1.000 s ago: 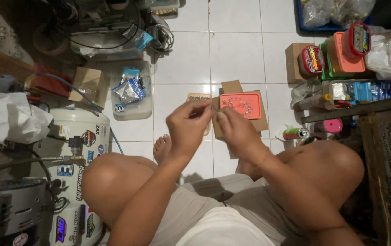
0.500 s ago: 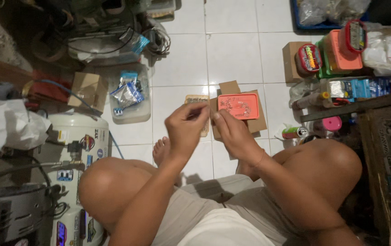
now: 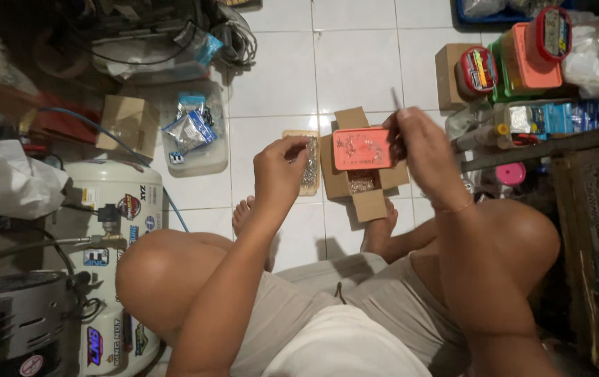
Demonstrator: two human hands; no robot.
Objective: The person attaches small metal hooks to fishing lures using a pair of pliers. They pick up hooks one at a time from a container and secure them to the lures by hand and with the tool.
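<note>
I sit on a white tiled floor with knees apart. My left hand (image 3: 280,171) hovers over a small tan tray of metal parts (image 3: 309,167), its fingers pinched together; anything between them is too small to see. My right hand (image 3: 421,150) is raised to the right of an open cardboard box (image 3: 365,195) and grips a thin dark rod-like tool (image 3: 396,101) that points up. A red flat tin (image 3: 362,148) rests across the box, with small metal pieces visible in the box below it.
A clear plastic tub with foil bags (image 3: 193,132) and a small cardboard box (image 3: 129,124) lie to the left. A white air compressor tank (image 3: 112,209) stands at my left knee. Orange, red and green containers (image 3: 515,56) crowd the upper right, beside a dark shelf (image 3: 592,230).
My hands were together in front of the boxes; they have come apart. The right hand has moved right and up with the thin tool, and the left stays over the tray.
</note>
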